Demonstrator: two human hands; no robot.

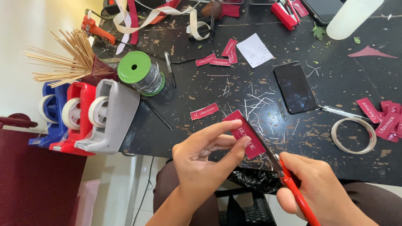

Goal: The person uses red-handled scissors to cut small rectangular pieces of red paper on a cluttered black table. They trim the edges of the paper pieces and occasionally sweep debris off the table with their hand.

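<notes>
Left hand: pinches a dark red printed label by its near edge, thumb under, fingertips on top, held just above the black table.
Right hand: clenched round the red handles of scissors, whose blades meet the label's right edge.
Label handling: judged thin, light and floppy like ribbon or card; best gripped close to the cut line so it stays taut.
Nearby: more red labels, white trimmings, a dark phone, three tape dispensers, a green-capped wire spool.
Hidden: scissor handles run out of frame; blade tips are partly behind the label; the thumb of the right hand is unclear.
</notes>
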